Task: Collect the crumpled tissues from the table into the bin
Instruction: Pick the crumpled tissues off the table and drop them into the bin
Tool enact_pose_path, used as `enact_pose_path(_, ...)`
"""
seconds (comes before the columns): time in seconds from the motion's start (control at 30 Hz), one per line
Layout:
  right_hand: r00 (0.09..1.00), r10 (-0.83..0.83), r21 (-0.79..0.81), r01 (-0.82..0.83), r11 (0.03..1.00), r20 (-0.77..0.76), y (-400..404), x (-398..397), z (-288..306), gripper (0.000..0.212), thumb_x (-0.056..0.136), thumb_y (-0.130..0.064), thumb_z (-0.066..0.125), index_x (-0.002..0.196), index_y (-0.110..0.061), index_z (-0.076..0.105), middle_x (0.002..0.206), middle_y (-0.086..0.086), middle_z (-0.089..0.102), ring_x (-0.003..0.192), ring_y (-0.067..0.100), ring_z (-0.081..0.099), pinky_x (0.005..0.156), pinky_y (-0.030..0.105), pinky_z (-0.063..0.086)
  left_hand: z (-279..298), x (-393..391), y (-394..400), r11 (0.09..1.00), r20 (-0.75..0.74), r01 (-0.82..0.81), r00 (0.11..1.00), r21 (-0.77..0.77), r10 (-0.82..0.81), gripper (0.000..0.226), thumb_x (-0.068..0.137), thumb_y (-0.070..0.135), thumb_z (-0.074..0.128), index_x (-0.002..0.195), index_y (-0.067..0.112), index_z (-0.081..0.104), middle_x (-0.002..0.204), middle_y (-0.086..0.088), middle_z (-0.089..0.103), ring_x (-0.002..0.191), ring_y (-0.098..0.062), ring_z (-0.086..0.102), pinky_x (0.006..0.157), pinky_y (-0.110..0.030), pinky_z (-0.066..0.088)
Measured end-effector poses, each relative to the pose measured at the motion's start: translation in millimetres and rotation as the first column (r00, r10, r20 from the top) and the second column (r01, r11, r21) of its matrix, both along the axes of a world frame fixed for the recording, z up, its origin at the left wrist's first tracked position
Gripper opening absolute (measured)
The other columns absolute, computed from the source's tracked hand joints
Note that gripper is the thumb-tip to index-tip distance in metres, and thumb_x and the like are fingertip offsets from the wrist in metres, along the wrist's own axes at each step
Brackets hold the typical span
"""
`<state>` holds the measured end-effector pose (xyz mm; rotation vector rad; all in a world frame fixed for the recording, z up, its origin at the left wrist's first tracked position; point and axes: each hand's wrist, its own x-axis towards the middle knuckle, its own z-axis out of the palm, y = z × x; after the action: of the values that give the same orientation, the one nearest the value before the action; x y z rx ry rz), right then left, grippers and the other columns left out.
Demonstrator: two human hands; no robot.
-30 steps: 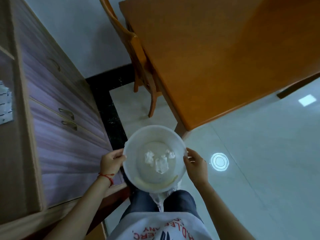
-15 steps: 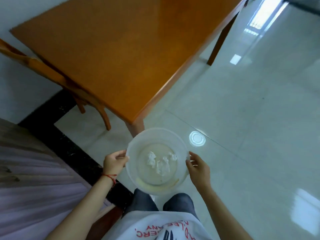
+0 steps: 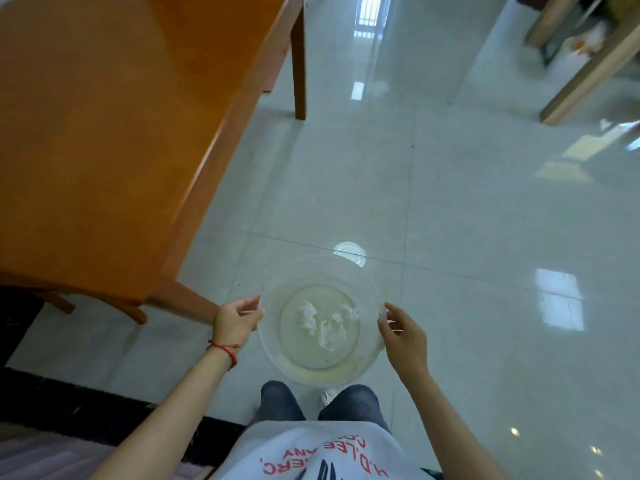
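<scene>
Tissues (image 3: 323, 322), three crumpled white wads, lie on the bottom of the translucent bin (image 3: 273, 344), which we hold in front of our knees above the tiled floor (image 3: 450, 237). Our left hand (image 3: 233, 322) grips the bin's left rim, fingers curled over the edge, a red cord (image 3: 225, 349) at the wrist. Our right hand (image 3: 401, 336) pinches the right rim, forearm angled inward. The orange table (image 3: 104, 133) stands to our left, its top bare.
</scene>
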<state>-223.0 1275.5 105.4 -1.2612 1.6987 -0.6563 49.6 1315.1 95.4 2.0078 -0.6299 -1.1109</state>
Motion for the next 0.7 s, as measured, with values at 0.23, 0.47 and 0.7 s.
enact_pose_path(0.23, 0.995, -0.097, -0.008, 0.097, 0.995, 0.021, -31.3, -49.7, 4.4, 0.025, 0.085, -0.014, 0.06, 0.11, -0.017, 0.063, 0.075, -0.011, 0.061, 0.061, -0.007, 0.058, 0.056, 0.003, 0.045, 0.9, -46.5, -52.1, 0.997, -0.005, 0.075, 0.997, -0.014, -0.075, 0.038, 0.077, -0.003, 0.063, 0.114, -0.006, 0.057, 0.097, -0.011, 0.059, 0.072, -0.018, 0.057, 0.049, -0.007, 0.048)
enact_pose_path(0.47, 0.992, -0.127, -0.028, 0.128, 0.991, 0.027, -82.8, -68.6, 6.2, 0.026, 0.086, -0.015, 0.06, 0.111, -0.015, 0.062, 0.078, -0.006, 0.062, 0.065, 0.005, 0.059, 0.057, 0.005, 0.047, 3.5, -63.4, -115.4, 0.993, 0.016, 0.117, 0.993, -0.03, -0.117, 0.038, 0.077, -0.002, 0.064, 0.114, -0.005, 0.058, 0.098, -0.011, 0.061, 0.083, -0.025, 0.058, 0.051, -0.006, 0.049)
enact_pose_path(0.7, 0.983, -0.18, -0.043, 0.181, 0.983, 0.02, -182.4, -68.9, 0.9, 0.023, 0.085, -0.017, 0.06, 0.108, -0.018, 0.064, 0.078, -0.006, 0.065, 0.063, -0.006, 0.058, 0.058, 0.004, 0.045, -0.5, -65.1, -220.0, 0.984, 0.018, 0.165, 0.986, -0.059, -0.164, 0.037, 0.077, -0.001, 0.064, 0.113, -0.005, 0.058, 0.099, -0.011, 0.062, 0.085, -0.026, 0.058, 0.049, -0.006, 0.049)
